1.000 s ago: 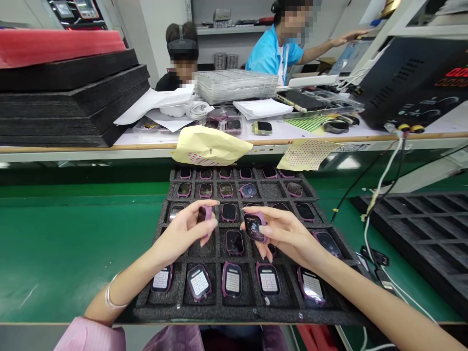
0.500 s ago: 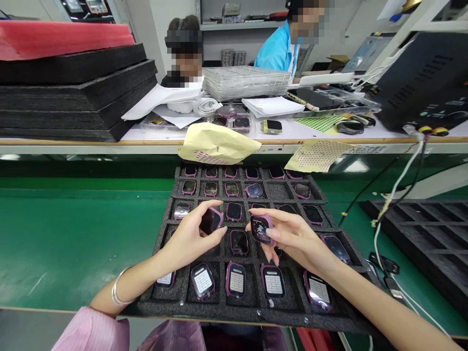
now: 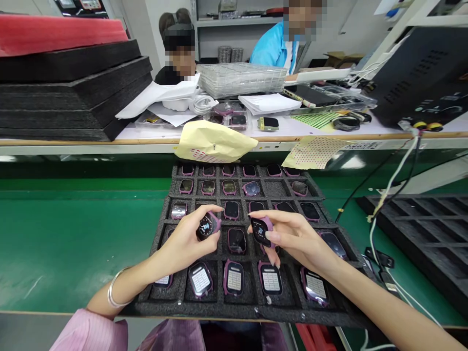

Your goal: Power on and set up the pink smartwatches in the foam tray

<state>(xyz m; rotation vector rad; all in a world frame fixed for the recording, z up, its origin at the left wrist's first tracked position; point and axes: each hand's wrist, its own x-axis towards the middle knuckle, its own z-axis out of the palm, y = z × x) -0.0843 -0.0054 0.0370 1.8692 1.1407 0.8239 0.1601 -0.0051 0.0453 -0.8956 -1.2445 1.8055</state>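
Observation:
Between thumb and fingers, my left hand (image 3: 186, 236) holds a purple-framed watch (image 3: 206, 226) whose screen shows a lit graphic. A second purple watch (image 3: 261, 231), also lit, is gripped in my right hand (image 3: 296, 236). Both are held above a black foam tray (image 3: 274, 188) divided into compartments. Many purple watches lie in it. Those in the front row, such as one watch (image 3: 234, 278), show pale keypad-like screens; a watch (image 3: 237, 241) between my hands has a dark screen. Part of the tray is hidden under my hands.
Stacked black foam trays (image 3: 73, 105) stand at the back left. A shelf edge (image 3: 146, 147) with yellow sheets (image 3: 215, 141) hangs over the tray's far side. On the right are cables (image 3: 380, 209), another foam tray (image 3: 420, 234) and a black device (image 3: 420, 78). Two people are beyond.
The screen of the watch in my left hand was dark and is now lit. Both hands keep their hold. The view has shifted slightly.

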